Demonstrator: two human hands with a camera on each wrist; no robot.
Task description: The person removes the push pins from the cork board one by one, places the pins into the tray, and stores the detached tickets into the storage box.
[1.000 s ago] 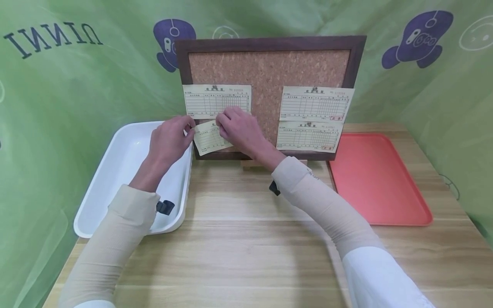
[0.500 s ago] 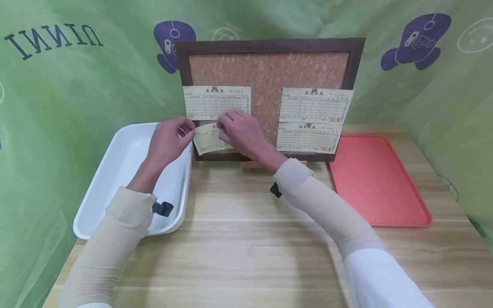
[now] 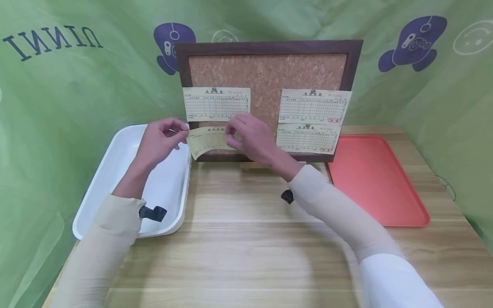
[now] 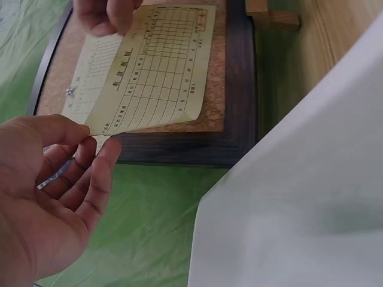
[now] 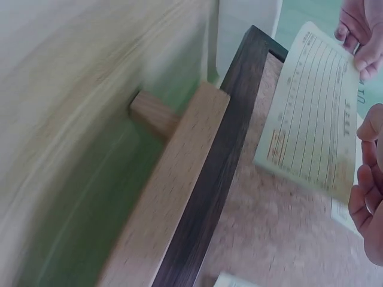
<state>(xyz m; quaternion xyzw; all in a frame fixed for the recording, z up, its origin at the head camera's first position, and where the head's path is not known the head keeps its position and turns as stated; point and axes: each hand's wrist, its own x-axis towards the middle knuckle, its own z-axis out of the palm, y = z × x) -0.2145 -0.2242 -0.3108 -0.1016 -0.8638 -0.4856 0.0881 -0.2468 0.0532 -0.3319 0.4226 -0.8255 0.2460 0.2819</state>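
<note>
A pale yellow receipt slip (image 3: pixel 209 140) is held slightly bowed in front of the lower left of the corkboard (image 3: pixel 265 70). My left hand (image 3: pixel 155 143) pinches its upper left corner between thumb and index finger; the grip shows closely in the left wrist view, where the slip (image 4: pixel 164 66) stands off the cork. At the slip's other upper corner, my right hand (image 3: pixel 254 139) pinches the edge with bent fingers. Right above, another receipt (image 3: pixel 217 105) is pinned to the board. Two more, an upper receipt (image 3: pixel 312 107) and a lower receipt (image 3: pixel 308 139), hang on the right half.
The dark-framed board leans on a wooden easel (image 5: pixel 173 179). To the left stands a deep white tub (image 3: pixel 115 171), under my left forearm. A red tray (image 3: pixel 375 179) lies to the right on the wooden table (image 3: pixel 239 256). Green printed cloth (image 3: pixel 96 85) hangs behind.
The slip has come down and away from the cork, its left end moving left and toward me. My left hand has shifted left; my right hand has moved slightly right and down.
</note>
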